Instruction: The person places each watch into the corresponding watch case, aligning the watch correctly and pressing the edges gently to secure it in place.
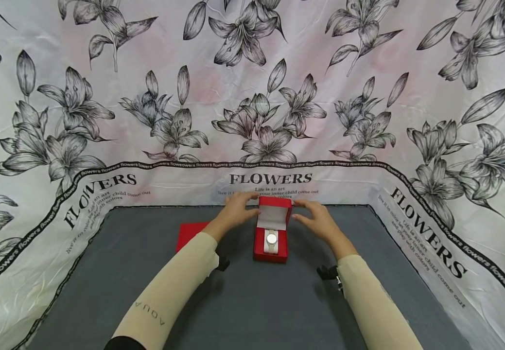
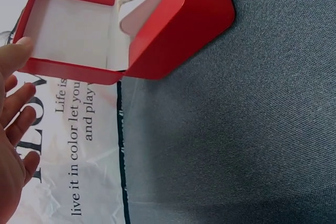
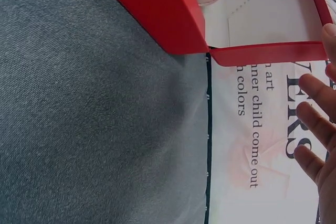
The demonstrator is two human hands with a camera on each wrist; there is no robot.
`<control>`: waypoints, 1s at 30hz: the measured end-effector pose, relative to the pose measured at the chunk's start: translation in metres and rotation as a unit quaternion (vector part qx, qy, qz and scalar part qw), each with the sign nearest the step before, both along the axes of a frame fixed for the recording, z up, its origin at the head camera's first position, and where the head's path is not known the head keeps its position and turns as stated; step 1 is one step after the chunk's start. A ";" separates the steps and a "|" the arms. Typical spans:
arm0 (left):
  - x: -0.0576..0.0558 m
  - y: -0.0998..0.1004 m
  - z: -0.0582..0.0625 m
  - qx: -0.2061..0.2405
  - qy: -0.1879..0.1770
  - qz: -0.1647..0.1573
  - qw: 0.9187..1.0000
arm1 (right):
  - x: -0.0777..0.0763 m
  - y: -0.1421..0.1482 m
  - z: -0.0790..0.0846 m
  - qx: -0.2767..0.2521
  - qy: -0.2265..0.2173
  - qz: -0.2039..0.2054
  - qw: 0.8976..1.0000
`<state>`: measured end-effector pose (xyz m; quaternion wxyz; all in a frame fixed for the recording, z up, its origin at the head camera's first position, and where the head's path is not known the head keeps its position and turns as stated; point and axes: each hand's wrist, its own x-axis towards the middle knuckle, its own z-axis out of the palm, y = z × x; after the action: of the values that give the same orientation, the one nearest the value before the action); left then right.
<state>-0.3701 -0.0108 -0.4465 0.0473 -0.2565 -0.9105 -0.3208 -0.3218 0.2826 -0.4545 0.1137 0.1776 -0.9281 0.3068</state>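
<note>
A red watch box (image 1: 270, 257) stands on the grey cloth with its lid (image 1: 275, 215) raised, showing a white lining. Inside, a watch with a pale strap (image 1: 271, 239) is wrapped round a white cushion. At the lid's left side is my left hand (image 1: 237, 210); its thumb (image 2: 20, 51) meets the lid's edge in the left wrist view, the other fingers loosely bent and holding nothing. My right hand (image 1: 320, 221) is at the lid's right side with its fingers (image 3: 317, 121) spread. Whether its thumb touches the lid, I cannot tell.
A flat red item (image 1: 189, 233) lies left of the box, partly hidden behind my left forearm. The grey cloth (image 1: 274, 306) has a white border printed with words, and a flower-patterned sheet (image 1: 269, 112) rises behind it.
</note>
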 end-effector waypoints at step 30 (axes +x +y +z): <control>0.008 0.008 0.000 0.034 0.008 0.006 0.999 | -0.002 -0.015 0.002 -0.055 -0.031 -0.035 0.997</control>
<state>-0.3621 -0.0023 -0.4463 0.0653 -0.2522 -0.9001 -0.3491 -0.3235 0.2672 -0.4520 0.1051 0.1288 -0.9188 0.3581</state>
